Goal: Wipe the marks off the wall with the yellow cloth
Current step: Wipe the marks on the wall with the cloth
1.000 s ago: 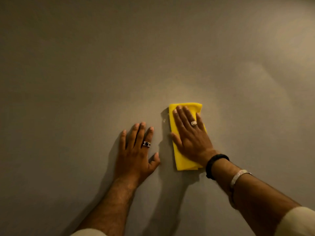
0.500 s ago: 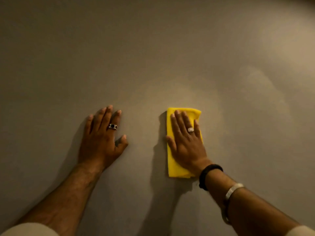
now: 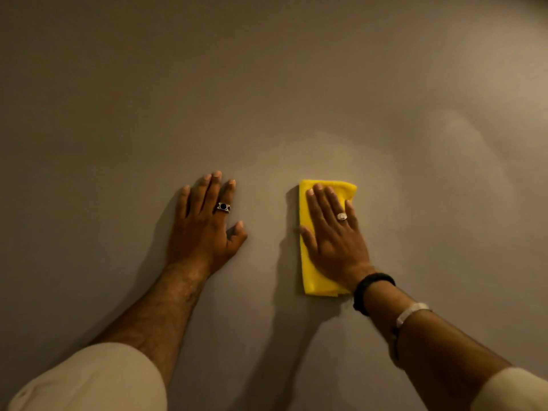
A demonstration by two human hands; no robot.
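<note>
A plain grey-brown wall (image 3: 267, 84) fills the view in dim light. A folded yellow cloth (image 3: 311, 274) lies flat against it, right of centre. My right hand (image 3: 335, 235), wearing a ring, presses flat on the cloth with fingers spread and pointing up, covering most of its middle. My left hand (image 3: 204, 232), wearing a dark-stoned ring, rests open and flat on the bare wall to the left of the cloth, about a hand's width away. A faint paler patch (image 3: 341, 152) shows on the wall just above the cloth. No sharp marks can be made out.
Another pale, cloudy patch (image 3: 462, 129) lies on the wall up and to the right. Both forearms come in from the bottom corners with cream sleeves (image 3: 98, 378). A black band and a pale bracelet (image 3: 412, 311) sit on the right wrist.
My left hand slid left along the wall, then came back right, closer to the cloth. My right hand and the cloth stayed in nearly the same spot.
</note>
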